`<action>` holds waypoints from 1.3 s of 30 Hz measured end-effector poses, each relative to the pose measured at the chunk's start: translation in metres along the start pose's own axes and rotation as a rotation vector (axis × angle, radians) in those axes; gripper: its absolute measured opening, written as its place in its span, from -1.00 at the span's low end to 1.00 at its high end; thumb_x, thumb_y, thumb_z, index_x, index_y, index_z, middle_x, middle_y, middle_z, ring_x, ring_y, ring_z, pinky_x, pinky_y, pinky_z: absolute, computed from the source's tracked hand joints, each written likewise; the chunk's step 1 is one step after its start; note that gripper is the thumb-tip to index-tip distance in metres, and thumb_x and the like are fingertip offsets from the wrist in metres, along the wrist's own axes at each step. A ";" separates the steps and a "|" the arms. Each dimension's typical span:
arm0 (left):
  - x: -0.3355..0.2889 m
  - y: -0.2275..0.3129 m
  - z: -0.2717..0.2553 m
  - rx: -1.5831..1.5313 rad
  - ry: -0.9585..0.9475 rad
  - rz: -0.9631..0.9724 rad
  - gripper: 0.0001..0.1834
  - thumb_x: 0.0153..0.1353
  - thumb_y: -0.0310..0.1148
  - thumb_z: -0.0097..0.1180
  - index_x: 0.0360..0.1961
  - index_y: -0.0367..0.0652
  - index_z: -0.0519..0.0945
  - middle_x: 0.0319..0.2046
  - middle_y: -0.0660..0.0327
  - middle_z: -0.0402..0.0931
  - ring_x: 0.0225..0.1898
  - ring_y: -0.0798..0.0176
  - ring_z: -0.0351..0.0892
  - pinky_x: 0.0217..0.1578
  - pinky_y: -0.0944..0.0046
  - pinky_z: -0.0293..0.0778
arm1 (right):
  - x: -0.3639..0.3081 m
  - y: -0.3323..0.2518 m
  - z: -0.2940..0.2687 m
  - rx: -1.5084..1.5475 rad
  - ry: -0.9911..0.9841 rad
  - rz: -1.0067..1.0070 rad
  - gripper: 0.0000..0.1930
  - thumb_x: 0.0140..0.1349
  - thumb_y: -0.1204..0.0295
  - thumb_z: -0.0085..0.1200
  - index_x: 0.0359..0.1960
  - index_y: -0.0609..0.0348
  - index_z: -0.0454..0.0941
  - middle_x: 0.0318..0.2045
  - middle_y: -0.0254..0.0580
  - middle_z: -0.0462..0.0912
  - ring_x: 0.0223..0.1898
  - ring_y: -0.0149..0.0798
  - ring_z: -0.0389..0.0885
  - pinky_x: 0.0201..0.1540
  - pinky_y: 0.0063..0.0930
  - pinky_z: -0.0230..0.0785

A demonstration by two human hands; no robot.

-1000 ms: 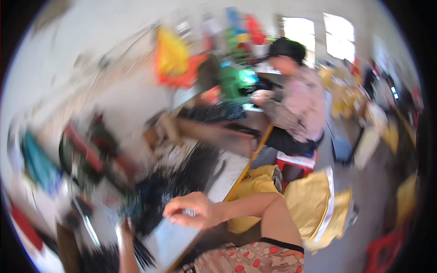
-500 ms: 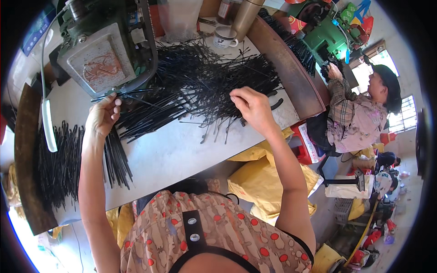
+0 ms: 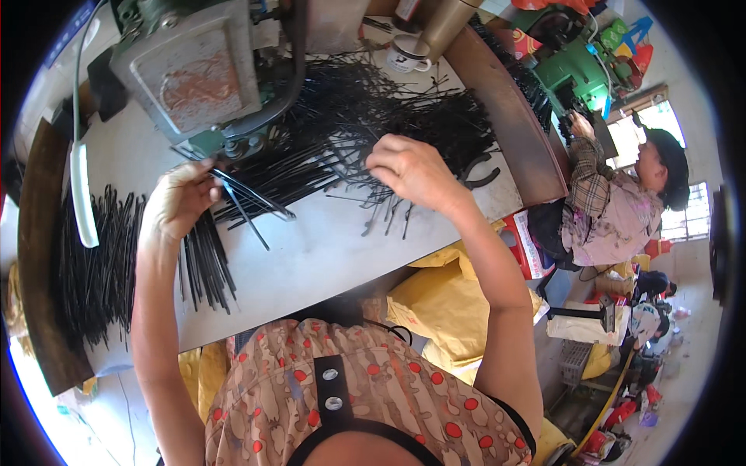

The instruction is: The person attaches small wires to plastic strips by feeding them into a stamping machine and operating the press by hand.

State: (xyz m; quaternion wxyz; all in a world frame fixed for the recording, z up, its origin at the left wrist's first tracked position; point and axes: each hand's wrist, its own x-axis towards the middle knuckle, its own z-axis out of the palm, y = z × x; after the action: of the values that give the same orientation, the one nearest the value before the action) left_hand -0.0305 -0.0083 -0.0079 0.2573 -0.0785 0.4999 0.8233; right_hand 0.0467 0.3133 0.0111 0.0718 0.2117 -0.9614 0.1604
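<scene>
My left hand (image 3: pixel 177 200) is closed on a few thin black rods (image 3: pixel 247 200), held just below the green-grey machine (image 3: pixel 198 74) on the white worktable (image 3: pixel 311 256). My right hand (image 3: pixel 413 172) reaches into the large loose heap of black rods (image 3: pixel 365 116), fingers curled around some of them. A sorted bundle of black rods (image 3: pixel 203 262) lies under my left wrist. Another thick pile of rods (image 3: pixel 97 260) lies at the table's left end.
Black pliers (image 3: pixel 475 172) lie by my right hand. A white cup (image 3: pixel 406 58) and a tan bottle (image 3: pixel 444 25) stand at the back. A white tube (image 3: pixel 81 190) lies left. A seated person (image 3: pixel 614 202) works at a green machine (image 3: pixel 583 66) to the right. Yellow sacks (image 3: pixel 443 303) lie below the table.
The view swung from the room down to the table. Since half a second ago my left hand has drawn a few rods away from the machine, and my right hand stayed in the heap.
</scene>
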 end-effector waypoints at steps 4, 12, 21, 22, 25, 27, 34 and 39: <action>-0.007 -0.008 0.003 0.046 -0.079 -0.007 -0.89 -0.03 -0.44 0.07 -0.43 -0.17 0.45 -0.49 0.21 0.46 -0.54 0.42 0.38 -0.61 0.49 0.23 | 0.016 -0.022 0.023 -0.035 -0.010 -0.130 -0.89 -0.02 0.42 0.05 -0.43 0.13 0.51 -0.37 -0.30 0.46 -0.29 -0.25 0.45 -0.27 -0.41 0.37; -0.023 -0.009 0.008 0.241 0.045 -0.054 -0.92 -0.05 -0.44 0.11 -0.49 -0.09 0.47 -0.54 0.29 0.49 -0.63 0.53 0.35 -0.67 0.55 0.18 | 0.020 -0.040 0.027 -0.275 -0.125 -0.167 -0.88 -0.08 0.56 -0.08 -0.43 0.23 0.41 -0.42 -0.17 0.45 -0.29 -0.19 0.45 -0.25 -0.35 0.36; -0.021 -0.014 0.016 0.297 0.095 0.044 -0.85 0.07 -0.42 0.04 -0.36 -0.28 0.49 -0.67 0.27 0.40 -0.77 0.54 0.16 -0.80 0.56 0.02 | 0.072 -0.075 0.049 -0.031 0.180 -0.226 -0.80 -0.02 0.47 0.06 -0.33 0.23 0.43 -0.63 -0.31 0.40 -0.62 -0.35 0.42 -0.56 -0.51 0.32; -0.022 -0.014 0.019 0.300 0.094 0.043 -0.85 0.07 -0.42 0.04 -0.36 -0.28 0.49 -0.67 0.27 0.40 -0.77 0.54 0.16 -0.80 0.56 0.02 | 0.076 -0.073 0.055 -0.030 0.183 -0.225 -0.80 -0.02 0.47 0.06 -0.33 0.23 0.43 -0.63 -0.31 0.40 -0.62 -0.35 0.42 -0.56 -0.51 0.32; -0.022 -0.012 0.019 0.285 0.066 0.092 -0.75 0.03 -0.50 0.01 -0.22 -0.28 0.46 -0.66 0.23 0.43 -0.78 0.52 0.23 -0.80 0.56 0.10 | 0.092 -0.068 0.070 0.888 0.035 0.160 -0.78 0.09 0.39 0.06 -0.33 0.33 0.49 -0.64 -0.41 0.44 -0.60 -0.58 0.34 -0.57 -0.66 0.20; -0.023 -0.010 0.023 0.295 0.044 0.102 -0.69 0.01 -0.50 0.01 -0.15 -0.28 0.43 -0.65 0.22 0.44 -0.78 0.51 0.25 -0.80 0.56 0.10 | 0.097 -0.069 0.069 1.048 0.016 0.275 -0.77 0.10 0.38 0.05 -0.34 0.34 0.50 -0.66 -0.42 0.40 -0.64 -0.60 0.31 -0.63 -0.74 0.14; -0.021 -0.005 0.018 0.205 -0.014 0.029 -0.45 -0.06 -0.54 0.01 0.05 -0.31 0.27 -0.65 0.14 0.46 -0.77 0.45 0.34 -0.79 0.49 0.20 | 0.104 -0.077 0.066 1.353 -0.047 0.439 -0.78 0.11 0.38 0.03 -0.38 0.34 0.51 -0.68 -0.46 0.35 -0.70 -0.64 0.22 -0.70 -0.80 0.03; -0.020 -0.009 0.017 0.135 -0.043 0.006 -0.41 -0.06 -0.54 0.00 0.09 -0.29 0.22 -0.64 0.10 0.47 -0.76 0.42 0.36 -0.78 0.47 0.23 | 0.104 -0.076 0.068 1.354 -0.054 0.434 -0.79 0.11 0.38 0.02 -0.39 0.33 0.51 -0.69 -0.46 0.35 -0.71 -0.64 0.21 -0.71 -0.80 0.02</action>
State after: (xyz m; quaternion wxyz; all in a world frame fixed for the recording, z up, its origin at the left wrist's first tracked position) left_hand -0.0067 0.0027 0.0008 0.2702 -0.0416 0.5487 0.7900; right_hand -0.0192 0.1849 -0.0102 -0.1331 0.0173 -0.6724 0.7279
